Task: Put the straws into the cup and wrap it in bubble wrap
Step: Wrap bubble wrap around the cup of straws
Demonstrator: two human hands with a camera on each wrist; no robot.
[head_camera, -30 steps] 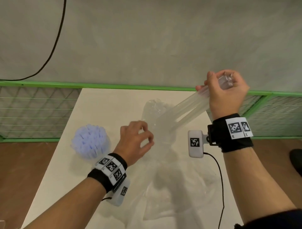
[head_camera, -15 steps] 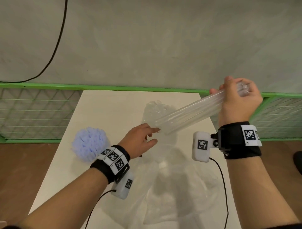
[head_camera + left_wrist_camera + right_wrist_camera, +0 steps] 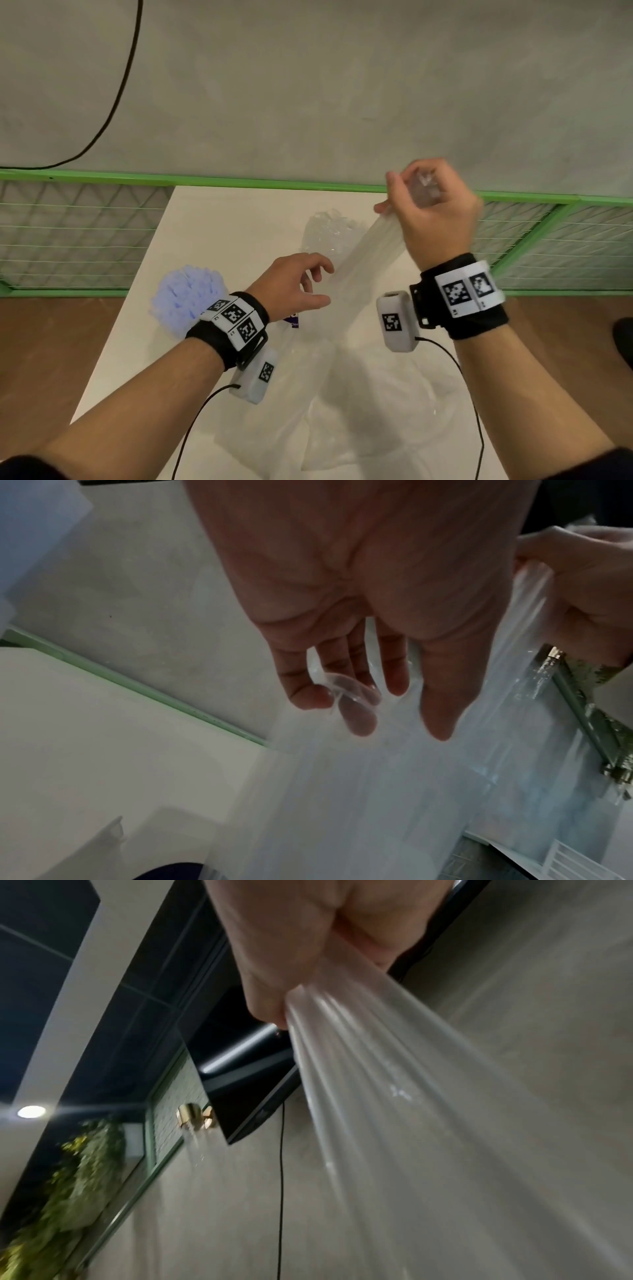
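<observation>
Right hand point(image 3: 435, 212) raised over the far right of the white table point(image 3: 219, 219), fingers curled round the top of a bundle of long clear plastic straws point(image 3: 363, 253) slanting down-left. Left hand point(image 3: 294, 286) near the bundle's lower end, fingers loosely spread, gripping nothing. Crumpled clear bubble wrap point(image 3: 329, 229) behind; cup not discernible. Pale blue bristly ball point(image 3: 186, 298) at left.

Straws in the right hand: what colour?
Clear, colourless straws, held as a bundle by the right hand. Best seen in the right wrist view.
</observation>
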